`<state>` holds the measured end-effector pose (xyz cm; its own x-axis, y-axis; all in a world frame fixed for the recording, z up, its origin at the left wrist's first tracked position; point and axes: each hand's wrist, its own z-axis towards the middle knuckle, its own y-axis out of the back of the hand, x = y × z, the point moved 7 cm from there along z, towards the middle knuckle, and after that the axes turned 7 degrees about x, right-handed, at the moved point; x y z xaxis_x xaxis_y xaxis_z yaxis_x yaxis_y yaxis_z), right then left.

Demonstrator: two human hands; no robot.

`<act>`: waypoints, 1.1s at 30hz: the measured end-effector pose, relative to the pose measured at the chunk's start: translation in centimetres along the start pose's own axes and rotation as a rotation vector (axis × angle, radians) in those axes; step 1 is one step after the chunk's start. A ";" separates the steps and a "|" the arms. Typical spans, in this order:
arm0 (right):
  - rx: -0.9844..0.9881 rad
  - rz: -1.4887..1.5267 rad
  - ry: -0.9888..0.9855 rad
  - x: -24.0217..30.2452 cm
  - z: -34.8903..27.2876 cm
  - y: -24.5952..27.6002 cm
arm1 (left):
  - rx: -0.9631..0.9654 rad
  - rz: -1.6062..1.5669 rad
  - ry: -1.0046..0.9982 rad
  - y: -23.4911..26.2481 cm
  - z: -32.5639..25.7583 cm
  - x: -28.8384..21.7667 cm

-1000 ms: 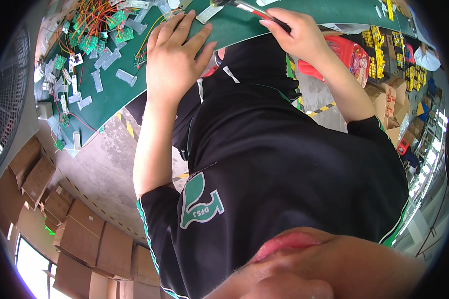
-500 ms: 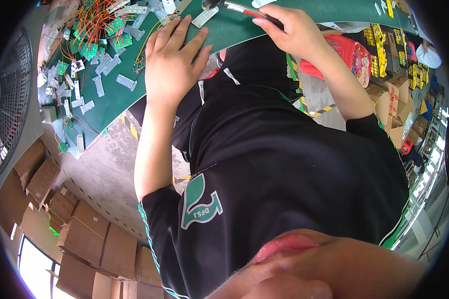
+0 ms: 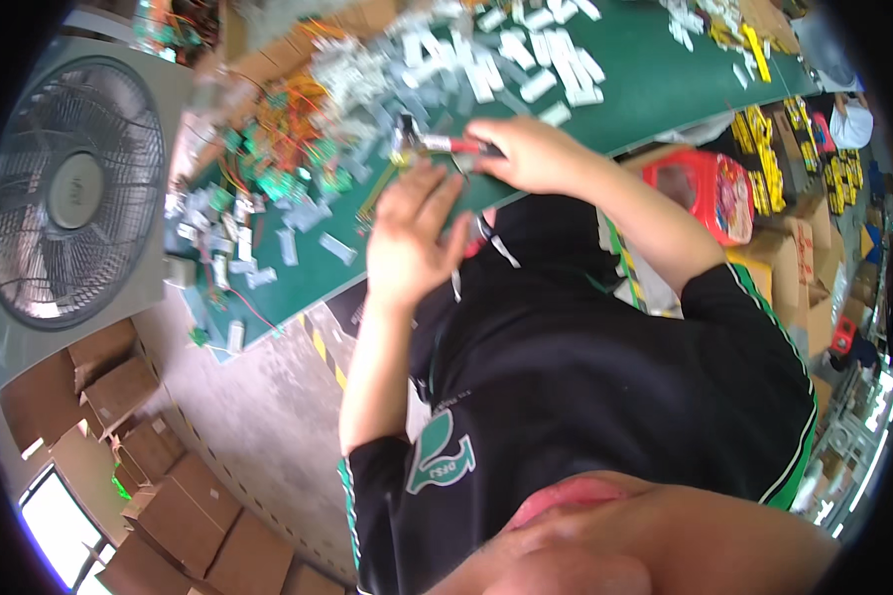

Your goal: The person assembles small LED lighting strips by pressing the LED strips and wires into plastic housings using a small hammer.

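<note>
My right hand [image 3: 538, 157] is closed round the red and black handle of a hammer [image 3: 454, 145]. The hammer's head points left, just beyond the fingertips of my left hand [image 3: 412, 238]. That hand rests at the table edge with its fingers stretched out, a little blurred. Something small and yellowish shows under the hammer head, too smeared to name. Thin wires lie beside the left fingers. Green circuit boards [image 3: 280, 186] with tangled red and orange wires [image 3: 298, 111] lie left of my hands. Flat white pieces [image 3: 571, 64] are strewn beyond them on the green table [image 3: 655, 74].
Loose grey brackets [image 3: 337, 248] lie near the table's front edge. A large fan [image 3: 74, 193] stands at the left. Cardboard boxes [image 3: 184, 506] are stacked at the lower left. To the right are a red plastic stool [image 3: 700, 198] and yellow parts [image 3: 759, 159].
The view has shifted, bringing more of the table and the fan into the picture. The hammer stays in my right hand, and its head is now closer to my left fingertips.
</note>
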<state>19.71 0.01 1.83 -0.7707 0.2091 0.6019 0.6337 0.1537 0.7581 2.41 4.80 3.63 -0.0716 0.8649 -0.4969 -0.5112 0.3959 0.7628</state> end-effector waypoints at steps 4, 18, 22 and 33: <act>-0.001 0.047 0.118 0.5 -1.2 0.3 | -0.129 -0.198 -0.010 0.9 -1.5 0.3; -0.528 0.260 0.033 7.7 8.7 26.5 | -0.289 -0.078 0.160 1.5 -1.7 1.2; -0.769 0.453 0.403 10.7 11.0 31.6 | -0.304 -0.060 0.170 1.7 -1.7 0.9; -0.644 0.845 0.302 1.8 0.3 17.9 | -0.276 0.005 0.132 1.6 -0.7 0.8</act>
<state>29.68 3.39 16.36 -0.1459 -0.2485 0.9576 0.8787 -0.4773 0.0100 0.91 5.92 4.17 -0.1763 0.8119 -0.5565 -0.7229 0.2769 0.6330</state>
